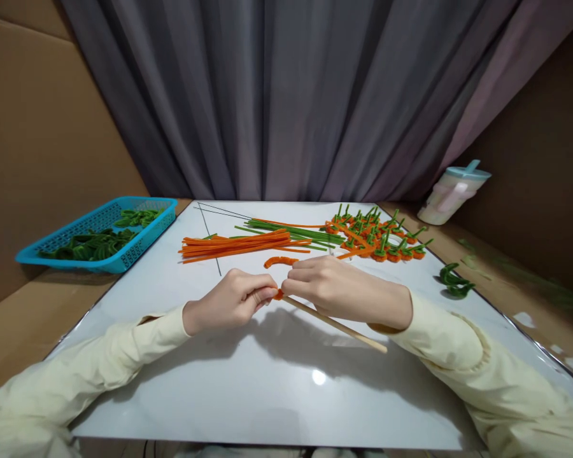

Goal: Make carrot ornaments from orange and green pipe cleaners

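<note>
— What are the two hands doing?

— They meet in the middle of the white board [267, 394]. The left hand [232, 299] has its fingers pressed together on a small bit of orange fuzzy wire [278, 294]. The right hand [337, 289] pinches the same bit from the other side. Their fingertips almost touch.

— And the stick?

— A thin wooden stick [344, 327] runs from the orange bit down and to the right, under the right hand. Its far end lies on the board.

— What is near the hands?

— Just behind them lies a short curled orange piece [281, 261]. Further back is a bundle of long orange wires [233, 246], with long green wires [296, 230] beside it. To the right of those sits a heap of little carrots [377, 238], orange with green tops.

— Anything else?

— A blue basket [62, 251] on the left holds green curled bits. A few green curls [453, 283] lie at the right edge of the board. A pale cup with a lid [453, 191] stands far right, off the board. A grey curtain [286, 95] hangs behind.
</note>
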Motion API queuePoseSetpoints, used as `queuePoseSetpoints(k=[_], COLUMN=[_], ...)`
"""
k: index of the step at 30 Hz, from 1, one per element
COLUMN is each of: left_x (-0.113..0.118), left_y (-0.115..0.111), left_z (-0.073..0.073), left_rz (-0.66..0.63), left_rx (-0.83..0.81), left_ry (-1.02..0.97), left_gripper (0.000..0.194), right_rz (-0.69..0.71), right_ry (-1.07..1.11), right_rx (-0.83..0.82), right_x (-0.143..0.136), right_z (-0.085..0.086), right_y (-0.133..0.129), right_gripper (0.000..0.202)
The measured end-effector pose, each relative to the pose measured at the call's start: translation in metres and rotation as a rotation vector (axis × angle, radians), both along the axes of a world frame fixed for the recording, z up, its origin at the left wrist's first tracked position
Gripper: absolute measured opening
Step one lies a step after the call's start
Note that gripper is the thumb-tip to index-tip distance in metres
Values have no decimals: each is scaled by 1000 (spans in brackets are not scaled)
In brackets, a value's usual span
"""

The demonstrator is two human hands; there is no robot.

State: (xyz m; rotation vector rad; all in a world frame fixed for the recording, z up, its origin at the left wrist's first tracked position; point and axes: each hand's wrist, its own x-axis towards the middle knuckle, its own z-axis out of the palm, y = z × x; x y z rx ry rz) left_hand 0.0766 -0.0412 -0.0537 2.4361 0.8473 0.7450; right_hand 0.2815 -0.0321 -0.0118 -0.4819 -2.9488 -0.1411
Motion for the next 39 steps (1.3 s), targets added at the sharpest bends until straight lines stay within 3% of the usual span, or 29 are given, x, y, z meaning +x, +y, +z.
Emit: queuePoseSetpoints(k=[2, 5, 11, 19, 24, 27, 30, 35, 39], left_x=[0, 0, -1, -2, -5, -10, -13, -4, 4], left_y=[-1, -2, -3, -5, 4, 13, 15, 5, -1], left_z=[1, 3, -1, -4, -11, -24, -37, -47, -49], left_rz=[-4, -25, -85, -308, -438, -384, -276, -117, -21], left_rx=[29, 90, 344, 890, 1139, 1109, 884, 175, -141], left_ry=[-1, 4, 8, 193, 204, 212, 200, 134, 123], left_gripper=[26, 25, 19, 25, 15, 18, 18, 28, 33], right_rz=[25, 35, 132, 162, 156, 27, -145, -261, -318], right_ry=[9, 80, 207, 87, 88, 221, 311, 343, 251], right_rx=[54, -47, -545, -1297, -1502, -1465, -1293, -627, -267], right_x=[0, 0, -1, -8, -9, -6, -2, -3, -6], right_z=[-2, -8, -16, -34, -46, -52, -59, -76, -87], right_y=[0, 8, 24, 31, 28, 24, 16, -2, -12], right_gripper=[29, 32, 24, 34, 34, 28, 24, 18, 23])
